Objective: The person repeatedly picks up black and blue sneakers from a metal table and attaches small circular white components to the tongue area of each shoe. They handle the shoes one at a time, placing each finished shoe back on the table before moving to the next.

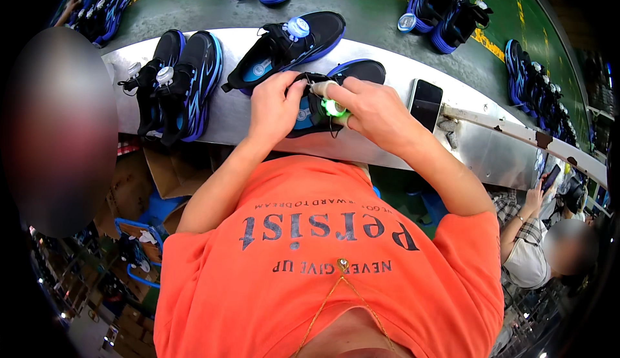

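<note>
A black sneaker (363, 69) with a blue-purple sole lies on the metal bench in front of me, partly covered by my hands. My left hand (279, 101) is closed, its thumb and fingers pinching the black upper near the shoe's opening. From the other side my right hand (374, 109), with beige coverings on some fingers, grips the same shoe. Beside those fingers a round dial (332, 107) glows green, and a thin dark cord hangs below it. Just beyond lies a matching sneaker (303, 41) with a pale blue-white dial; its toe points right.
A pair of sneakers (187, 86) stands on the bench (236, 122) at left. Right of my hand lie a phone (426, 104) and a chipped white metal bar (516, 133). More sneakers (452, 10) sit on the green surface beyond. Cardboard boxes (174, 170) are below left; a person (533, 248) holds a phone at right.
</note>
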`<state>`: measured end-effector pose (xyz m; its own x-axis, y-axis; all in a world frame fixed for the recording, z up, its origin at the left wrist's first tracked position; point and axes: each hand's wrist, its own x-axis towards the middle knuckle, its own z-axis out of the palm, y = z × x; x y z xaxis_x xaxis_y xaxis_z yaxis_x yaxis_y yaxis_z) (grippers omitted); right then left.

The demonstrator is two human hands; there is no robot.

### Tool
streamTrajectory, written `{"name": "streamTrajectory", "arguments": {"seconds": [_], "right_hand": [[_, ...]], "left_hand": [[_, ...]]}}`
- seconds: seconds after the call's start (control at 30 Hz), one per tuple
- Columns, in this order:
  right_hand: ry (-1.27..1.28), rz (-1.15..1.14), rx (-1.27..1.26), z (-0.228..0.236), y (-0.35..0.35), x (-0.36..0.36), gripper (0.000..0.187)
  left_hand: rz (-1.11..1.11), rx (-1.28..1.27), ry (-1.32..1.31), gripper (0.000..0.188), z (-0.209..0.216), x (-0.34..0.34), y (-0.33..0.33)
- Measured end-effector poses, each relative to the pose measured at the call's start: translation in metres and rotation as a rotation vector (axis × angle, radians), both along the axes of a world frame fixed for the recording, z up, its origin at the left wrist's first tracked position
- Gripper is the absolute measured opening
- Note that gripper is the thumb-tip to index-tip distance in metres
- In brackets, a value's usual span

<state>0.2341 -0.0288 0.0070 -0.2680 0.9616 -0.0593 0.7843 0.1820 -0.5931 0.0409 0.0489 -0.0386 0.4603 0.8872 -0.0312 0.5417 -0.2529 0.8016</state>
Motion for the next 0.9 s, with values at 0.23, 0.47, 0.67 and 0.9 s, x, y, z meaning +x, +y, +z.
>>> {"name": "streamTrajectory", "arguments": {"seconds": [0.23,0.47,0.67,0.9], "right_hand": [[0.216,-0.057,-0.044,-0.009,0.008,0.007,0.05],[0.367,-0.255,-0.102,-0.005,-0.009,0.004,0.043],[0.432,-0.224,-0.23,0.013,0.003,0.009,0.035],[0.146,-0.31,-0.173,0.007,-0.004,0.0,0.032]], "left_hand": [[-0.272,-0.514,0.097,0.035,0.067,-0.005,-0.003],[-0.268,-0.875,0.067,0.023,0.058,0.001,0.0],[-0.213,-0.905,0.019,0.022,0.055,-0.003,-0.009],[-0.214,-0.866,0.027,0.021,0.05,-0.001,-0.012]]}}
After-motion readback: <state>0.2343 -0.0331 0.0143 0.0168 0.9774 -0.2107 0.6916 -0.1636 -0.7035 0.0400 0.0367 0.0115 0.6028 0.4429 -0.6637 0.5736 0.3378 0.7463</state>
